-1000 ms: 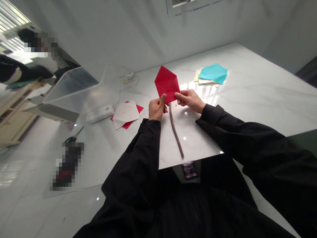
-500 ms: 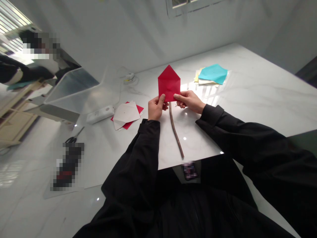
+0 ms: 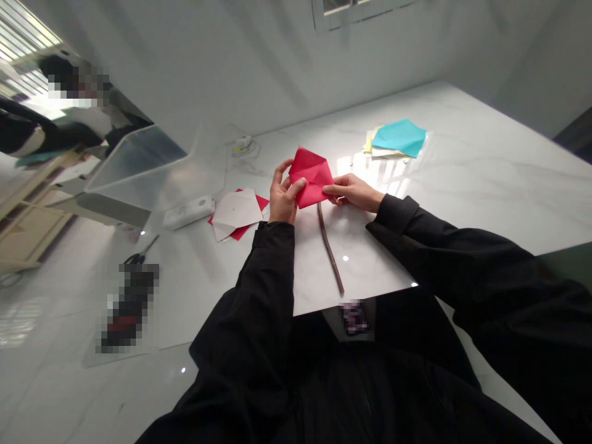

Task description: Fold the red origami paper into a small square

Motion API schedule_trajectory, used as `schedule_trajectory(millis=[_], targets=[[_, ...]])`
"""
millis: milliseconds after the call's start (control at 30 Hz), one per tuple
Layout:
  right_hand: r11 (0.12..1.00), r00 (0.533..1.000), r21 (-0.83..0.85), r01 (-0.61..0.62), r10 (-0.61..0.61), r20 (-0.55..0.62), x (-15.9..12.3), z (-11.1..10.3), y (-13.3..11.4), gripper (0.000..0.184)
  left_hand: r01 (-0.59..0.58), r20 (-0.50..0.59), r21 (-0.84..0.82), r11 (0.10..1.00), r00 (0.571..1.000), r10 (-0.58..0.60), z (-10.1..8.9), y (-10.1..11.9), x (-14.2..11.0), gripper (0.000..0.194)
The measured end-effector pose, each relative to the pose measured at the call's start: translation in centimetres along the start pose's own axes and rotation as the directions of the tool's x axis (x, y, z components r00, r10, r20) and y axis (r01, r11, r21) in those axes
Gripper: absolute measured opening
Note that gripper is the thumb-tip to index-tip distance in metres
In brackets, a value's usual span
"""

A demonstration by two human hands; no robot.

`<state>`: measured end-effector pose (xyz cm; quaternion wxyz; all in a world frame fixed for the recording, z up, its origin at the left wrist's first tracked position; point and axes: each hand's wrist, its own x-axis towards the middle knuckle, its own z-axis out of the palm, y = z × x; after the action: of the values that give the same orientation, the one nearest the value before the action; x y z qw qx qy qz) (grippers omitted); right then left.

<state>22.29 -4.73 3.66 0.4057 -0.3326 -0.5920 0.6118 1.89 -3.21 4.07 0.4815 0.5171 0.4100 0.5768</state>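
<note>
A sheet of red origami paper (image 3: 312, 177), folded into a shorter, angular shape, is held above the white marble table (image 3: 485, 179). My left hand (image 3: 285, 194) pinches its left side, with the thumb on top and the fingers spread behind it. My right hand (image 3: 350, 190) grips its lower right corner between thumb and fingers. Just below the paper, a thin brown twig (image 3: 328, 246) lies on the table, not touching either hand.
Red and white paper sheets (image 3: 237, 213) and a white power strip (image 3: 189, 212) lie left of my hands. Cyan and cream papers (image 3: 398, 138) lie farther back. A clear plastic bin (image 3: 139, 172) stands at the left table edge, with scissors (image 3: 140, 254) near it. A person (image 3: 69, 111) stands far left.
The red paper has changed from an upright house shape to a shorter folded form and sits lower. My left hand has turned, its fingers now spread around the paper's left side.
</note>
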Motion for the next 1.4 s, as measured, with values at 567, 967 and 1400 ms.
schedule_trajectory(millis=[567,967,1400], targets=[[0.997,0.996,0.066,-0.049,0.053,-0.065,-0.2,0.5,-0.6,0.023,0.022,-0.071,-0.066,0.998,0.997,-0.027,-0.6,-1.0,0.7,0.039],[0.986,0.959,0.166,0.000,0.047,-0.281,0.8,-0.1,0.5,0.019,0.108,0.096,-0.049,0.993,0.990,-0.103,-0.1,0.4,-0.5,0.041],[0.991,0.962,0.134,0.010,0.026,-0.271,0.7,0.3,1.1,0.032,0.100,0.168,-0.104,0.990,0.982,-0.081,-0.3,-1.9,-0.3,0.105]])
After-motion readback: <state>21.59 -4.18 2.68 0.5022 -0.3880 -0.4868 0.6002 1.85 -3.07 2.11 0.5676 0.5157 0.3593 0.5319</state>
